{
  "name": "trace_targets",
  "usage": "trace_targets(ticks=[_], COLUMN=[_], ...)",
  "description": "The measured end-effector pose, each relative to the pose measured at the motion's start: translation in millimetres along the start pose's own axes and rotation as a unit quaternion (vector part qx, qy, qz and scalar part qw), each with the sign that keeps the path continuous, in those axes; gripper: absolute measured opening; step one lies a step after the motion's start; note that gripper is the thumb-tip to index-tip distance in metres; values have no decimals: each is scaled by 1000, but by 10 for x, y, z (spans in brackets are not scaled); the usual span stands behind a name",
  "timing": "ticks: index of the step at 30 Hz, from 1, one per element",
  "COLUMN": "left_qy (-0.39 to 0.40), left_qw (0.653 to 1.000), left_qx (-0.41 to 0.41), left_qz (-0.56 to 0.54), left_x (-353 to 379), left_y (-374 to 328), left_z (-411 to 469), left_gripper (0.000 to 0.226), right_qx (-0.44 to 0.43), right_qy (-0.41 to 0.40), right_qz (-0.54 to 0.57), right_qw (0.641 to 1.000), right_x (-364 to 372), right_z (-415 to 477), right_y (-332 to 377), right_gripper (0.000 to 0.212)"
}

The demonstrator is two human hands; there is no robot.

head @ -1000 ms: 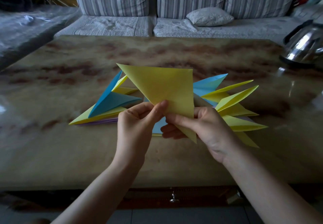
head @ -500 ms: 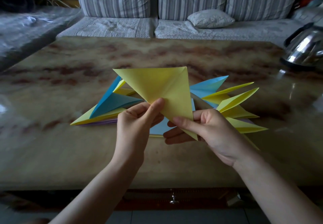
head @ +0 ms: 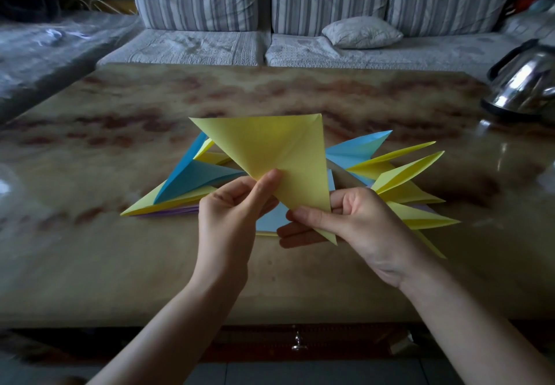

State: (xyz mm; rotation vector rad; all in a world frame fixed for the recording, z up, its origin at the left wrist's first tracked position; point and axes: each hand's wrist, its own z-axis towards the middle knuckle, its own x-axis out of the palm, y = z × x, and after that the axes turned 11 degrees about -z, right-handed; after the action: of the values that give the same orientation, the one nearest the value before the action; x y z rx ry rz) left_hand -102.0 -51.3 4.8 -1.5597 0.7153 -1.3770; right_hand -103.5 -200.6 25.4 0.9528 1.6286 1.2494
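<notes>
A folded yellow paper (head: 270, 150) was held just above the table (head: 150, 279), its face tilted toward the camera. It was pinched at its lower left edge by the left hand (head: 231, 216) and at its lower tip by the right hand (head: 360, 222). The left thumb was pressed on the front face, with the curled fingers (head: 238, 191) tucked behind. The right thumb was laid across the tip, and the fingers under it were partly hidden by the sheet.

Behind the paper, the middle of a spread of folded blue and yellow pieces was covered. Only a left group (head: 192, 177) and a right group (head: 402, 174) could be seen, and a thin purple layer under the left group was hard to make out. How the two groups were joined could not be told.

A steel kettle (head: 525, 84) was cut off at the right edge of the frame. A striped sofa (head: 195, 45) with a pillow (head: 362, 32) was seen just beyond the table's far edge. Bare tabletop was left on the left side, along the near edge and between the pieces and the far edge.
</notes>
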Motion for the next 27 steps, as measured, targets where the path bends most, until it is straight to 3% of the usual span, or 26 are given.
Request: trace_targets(ticks=[6, 21, 23, 27], left_qy=[-4, 12, 21, 46], left_qw=[1000, 1000, 999, 998], left_qx=[-12, -15, -17, -23], left_qz=[-4, 11, 18, 41], left_x=[-13, -103, -119, -66], left_y=[-14, -114, -126, -34], left_z=[27, 147, 163, 75], left_gripper=[16, 13, 12, 21], right_qx=[-12, -10, -16, 10], right_qy=[38, 177, 153, 29], right_qz=[40, 9, 32, 60], right_qw=[998, 984, 988, 998], right_x=[-25, -162, -190, -113], right_z=[-8, -16, 8, 48], right_y=[-20, -47, -24, 3], right_gripper=[18, 58, 56, 48])
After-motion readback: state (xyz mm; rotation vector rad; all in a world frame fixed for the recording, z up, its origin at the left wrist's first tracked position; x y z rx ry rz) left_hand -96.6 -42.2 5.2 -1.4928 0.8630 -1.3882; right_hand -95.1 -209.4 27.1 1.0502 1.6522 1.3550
